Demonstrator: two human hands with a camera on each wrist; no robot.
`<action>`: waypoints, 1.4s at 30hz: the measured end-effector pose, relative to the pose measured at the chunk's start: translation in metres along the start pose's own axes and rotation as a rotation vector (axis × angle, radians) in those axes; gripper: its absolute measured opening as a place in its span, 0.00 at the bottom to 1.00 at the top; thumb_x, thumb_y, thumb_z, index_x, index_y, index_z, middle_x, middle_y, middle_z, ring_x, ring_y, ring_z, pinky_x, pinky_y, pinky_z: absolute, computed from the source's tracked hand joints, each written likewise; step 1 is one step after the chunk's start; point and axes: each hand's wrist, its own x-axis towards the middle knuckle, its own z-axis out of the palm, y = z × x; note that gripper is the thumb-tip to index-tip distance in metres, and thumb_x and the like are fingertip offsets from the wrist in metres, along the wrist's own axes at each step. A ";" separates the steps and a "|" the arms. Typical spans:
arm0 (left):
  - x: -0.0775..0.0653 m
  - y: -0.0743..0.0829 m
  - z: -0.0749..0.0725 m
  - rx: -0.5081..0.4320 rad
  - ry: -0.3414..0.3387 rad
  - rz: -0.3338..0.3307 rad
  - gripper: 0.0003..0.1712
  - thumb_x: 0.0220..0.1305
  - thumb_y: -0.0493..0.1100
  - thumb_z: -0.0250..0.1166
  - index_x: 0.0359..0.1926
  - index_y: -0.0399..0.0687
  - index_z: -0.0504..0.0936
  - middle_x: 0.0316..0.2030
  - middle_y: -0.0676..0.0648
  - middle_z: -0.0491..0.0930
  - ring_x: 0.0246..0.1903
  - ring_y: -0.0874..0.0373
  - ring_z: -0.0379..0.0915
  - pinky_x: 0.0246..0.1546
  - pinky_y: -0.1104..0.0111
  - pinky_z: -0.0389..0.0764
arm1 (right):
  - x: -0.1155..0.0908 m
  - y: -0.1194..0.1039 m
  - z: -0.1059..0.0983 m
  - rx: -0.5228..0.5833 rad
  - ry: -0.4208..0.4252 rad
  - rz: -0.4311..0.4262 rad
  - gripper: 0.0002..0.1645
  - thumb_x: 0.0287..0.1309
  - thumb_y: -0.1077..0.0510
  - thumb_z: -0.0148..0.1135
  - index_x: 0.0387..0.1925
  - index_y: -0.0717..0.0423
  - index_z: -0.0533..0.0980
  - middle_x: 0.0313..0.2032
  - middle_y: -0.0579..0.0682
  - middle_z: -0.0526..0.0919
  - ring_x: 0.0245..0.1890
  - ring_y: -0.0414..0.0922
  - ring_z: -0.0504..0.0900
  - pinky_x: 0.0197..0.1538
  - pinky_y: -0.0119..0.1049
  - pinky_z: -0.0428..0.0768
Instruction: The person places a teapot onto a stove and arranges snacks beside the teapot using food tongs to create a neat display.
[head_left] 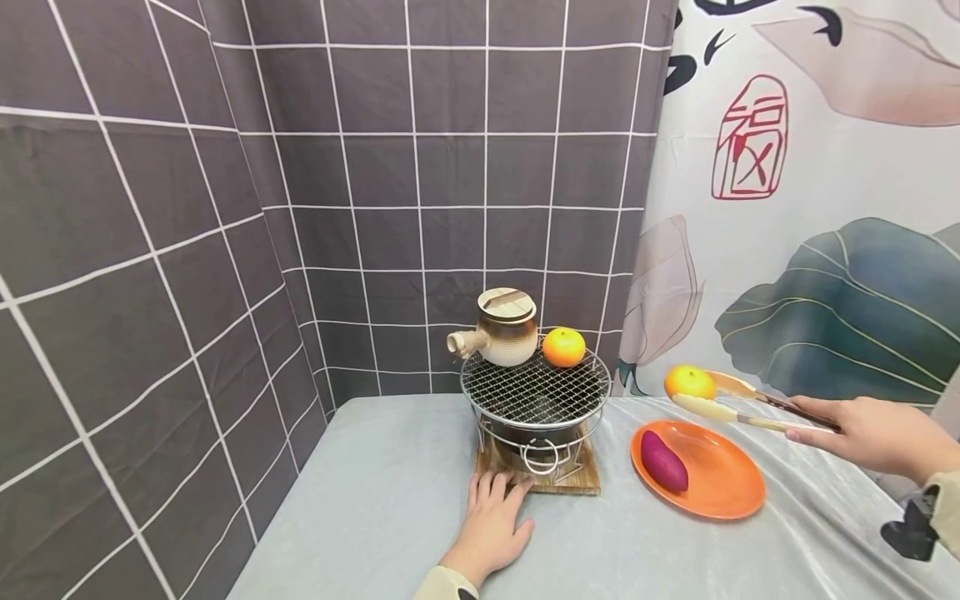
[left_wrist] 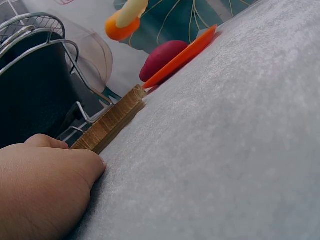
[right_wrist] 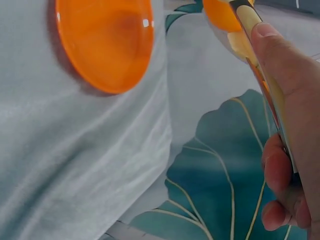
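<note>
My right hand (head_left: 873, 433) grips a pair of tongs (head_left: 772, 408) with pale tips. Between those tips is a mandarin (head_left: 688, 382), raised over the back of an orange plate (head_left: 738, 487). On the plate's left side lies a purple sweet potato (head_left: 664, 462). My left hand (head_left: 491, 525) rests flat on the table, its fingertips at the front edge of a wooden board (head_left: 585, 479). That board bears a round grill stove with a wire mesh (head_left: 540, 400). A second mandarin (head_left: 564, 347) sits on the mesh, right of a lidded clay pot (head_left: 510, 333).
A pale grey cloth (head_left: 360, 492) covers the table, with folds at the right. Behind and to the left hangs a dark curtain with white grid lines (head_left: 450, 167). A leaf-patterned curtain (head_left: 847, 275) hangs at the back right. The pot's side handle (head_left: 465, 342) points left.
</note>
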 end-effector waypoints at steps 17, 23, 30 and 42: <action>0.000 0.000 -0.003 -0.010 -0.033 -0.013 0.31 0.61 0.54 0.66 0.65 0.57 0.77 0.59 0.47 0.70 0.63 0.46 0.61 0.65 0.39 0.59 | 0.004 -0.019 -0.037 -0.057 0.015 -0.024 0.47 0.61 0.28 0.59 0.63 0.64 0.74 0.40 0.62 0.86 0.34 0.53 0.85 0.31 0.55 0.80; 0.000 0.002 -0.006 -0.013 -0.047 -0.022 0.30 0.62 0.54 0.65 0.65 0.57 0.77 0.59 0.47 0.70 0.63 0.45 0.62 0.65 0.39 0.60 | 0.003 -0.025 -0.047 -0.059 0.047 -0.047 0.45 0.61 0.29 0.61 0.62 0.62 0.76 0.38 0.58 0.86 0.33 0.49 0.84 0.32 0.53 0.80; 0.000 0.000 -0.003 -0.018 0.002 0.002 0.30 0.60 0.54 0.67 0.64 0.56 0.77 0.59 0.46 0.70 0.62 0.44 0.62 0.63 0.39 0.61 | 0.001 -0.029 -0.058 -0.046 0.063 -0.063 0.44 0.60 0.31 0.63 0.62 0.61 0.76 0.36 0.56 0.86 0.30 0.45 0.82 0.32 0.51 0.80; 0.000 0.002 -0.006 -0.017 -0.056 -0.024 0.30 0.62 0.54 0.64 0.65 0.57 0.77 0.61 0.46 0.69 0.65 0.44 0.61 0.65 0.39 0.60 | 0.003 -0.041 -0.069 -0.031 0.083 -0.078 0.43 0.61 0.31 0.62 0.63 0.59 0.76 0.36 0.54 0.87 0.32 0.45 0.84 0.32 0.52 0.80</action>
